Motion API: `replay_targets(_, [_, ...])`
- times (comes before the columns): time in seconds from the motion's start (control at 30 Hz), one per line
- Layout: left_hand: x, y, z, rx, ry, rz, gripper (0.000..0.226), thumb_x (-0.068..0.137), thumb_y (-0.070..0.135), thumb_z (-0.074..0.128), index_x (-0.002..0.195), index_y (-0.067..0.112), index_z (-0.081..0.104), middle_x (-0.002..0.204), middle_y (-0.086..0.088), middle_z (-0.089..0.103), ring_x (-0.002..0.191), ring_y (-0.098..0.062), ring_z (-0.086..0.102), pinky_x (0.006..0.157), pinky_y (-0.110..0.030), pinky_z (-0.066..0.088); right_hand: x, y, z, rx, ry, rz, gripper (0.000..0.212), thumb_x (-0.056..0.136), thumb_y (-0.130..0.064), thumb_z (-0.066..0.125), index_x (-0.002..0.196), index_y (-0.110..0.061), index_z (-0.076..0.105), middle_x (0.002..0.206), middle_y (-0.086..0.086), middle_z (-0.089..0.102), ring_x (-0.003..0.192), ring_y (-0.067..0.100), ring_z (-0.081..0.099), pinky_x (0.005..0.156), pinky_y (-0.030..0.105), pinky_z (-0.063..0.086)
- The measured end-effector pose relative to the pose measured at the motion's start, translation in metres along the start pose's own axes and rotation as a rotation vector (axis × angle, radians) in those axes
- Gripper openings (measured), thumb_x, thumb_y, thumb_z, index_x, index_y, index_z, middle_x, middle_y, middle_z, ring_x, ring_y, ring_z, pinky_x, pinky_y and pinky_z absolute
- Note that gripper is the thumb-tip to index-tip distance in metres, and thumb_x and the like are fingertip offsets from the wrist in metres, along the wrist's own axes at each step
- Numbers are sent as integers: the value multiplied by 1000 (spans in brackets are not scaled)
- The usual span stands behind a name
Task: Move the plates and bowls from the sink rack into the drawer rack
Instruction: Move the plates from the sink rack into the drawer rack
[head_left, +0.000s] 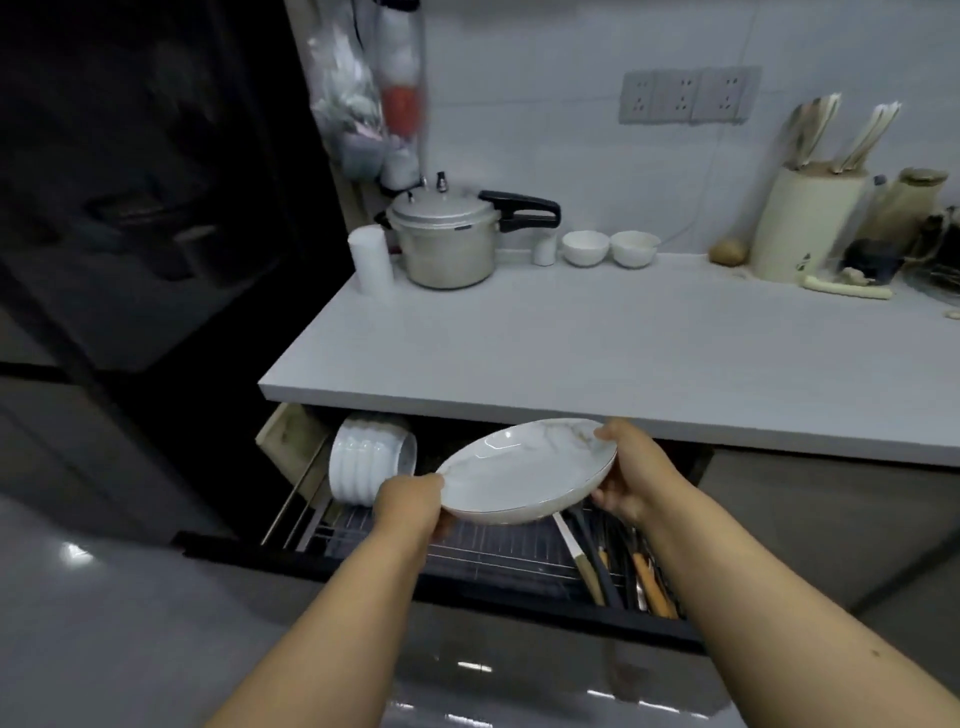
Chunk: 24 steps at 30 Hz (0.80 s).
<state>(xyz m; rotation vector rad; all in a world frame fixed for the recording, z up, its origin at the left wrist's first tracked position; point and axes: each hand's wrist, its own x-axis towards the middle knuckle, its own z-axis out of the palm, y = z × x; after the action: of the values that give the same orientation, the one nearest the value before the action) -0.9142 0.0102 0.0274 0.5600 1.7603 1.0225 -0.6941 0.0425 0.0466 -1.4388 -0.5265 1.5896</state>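
Gripped at opposite rims by the left hand (410, 501) and right hand (626, 470), a marbled plate (524, 473) is held tilted over the drawer rack (493, 545), seemingly for slotting upright.

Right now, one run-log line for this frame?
phase: carrying | left hand + right hand: grip marbled plate by opposite rims | plate: above open drawer rack | rack holds: white bowls, left side

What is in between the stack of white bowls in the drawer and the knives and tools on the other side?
In the head view, bare wire drawer rack lies there; above it the left hand and right hand hold a marbled plate.
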Motion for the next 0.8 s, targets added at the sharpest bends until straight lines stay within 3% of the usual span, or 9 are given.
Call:
replay_targets(0.1, [22,-7,-34,-31,86,-35,13,79,2,56,66,1,60,49,-10,57,44,-22,53,50,-29,48,11,13,37,-58,-21,32,10,84,-16,48,88,-10,55,66,5,54,55,20,54,45,24,48])
replay_targets(0.2, [41,-15,-61,-39,156,-18,18,88,5,55,71,2,60,53,-7,58,46,-20,53,50,-29,48,30,27,63,-137,-22,50,12,85,-16,48,90,-8,56,72,9,58,61,24,57,63,35,54])
replay_targets(0.3, [56,-26,-82,33,234,68,25,90,12,59,66,6,60,49,-4,61,55,-25,60,68,-41,55,53,41,84,-257,-9,61,13,89,-14,47,92,-5,55,70,10,54,53,23,52,45,26,51])
replay_targets(0.4, [69,-32,-96,110,264,117,26,89,19,63,66,9,59,59,-6,65,66,-28,66,80,-45,57,83,57,105,-374,-21,83,22,92,-15,47,108,-1,52,75,13,53,50,24,53,37,24,50])
replay_targets(0.5, [88,-37,-103,252,280,145,31,88,27,64,63,10,55,65,-8,68,73,-31,68,77,-40,55,113,74,126,-445,-38,133,22,92,-12,47,111,-2,52,79,13,55,62,26,58,35,26,50])
replay_targets(0.6, [112,-42,-105,451,301,177,37,91,29,58,59,12,48,62,-2,60,68,-27,58,65,-31,45,141,89,146,-541,-78,152,26,91,-11,48,116,-3,51,94,17,60,71,28,62,47,34,55])
replay_targets(0.7, [137,-48,-101,580,277,224,27,95,26,49,77,9,60,80,-4,64,77,-25,59,72,-34,49,168,101,165,-632,-101,136,32,87,-10,52,119,-5,50,105,20,61,80,32,64,50,38,56])
replay_targets(0.8, [158,-60,-97,685,272,274,33,96,31,49,121,13,61,121,-7,59,109,-24,55,94,-34,45,191,110,181,-691,-116,112,34,87,-11,54,120,-8,47,111,18,60,90,36,65,52,42,58])
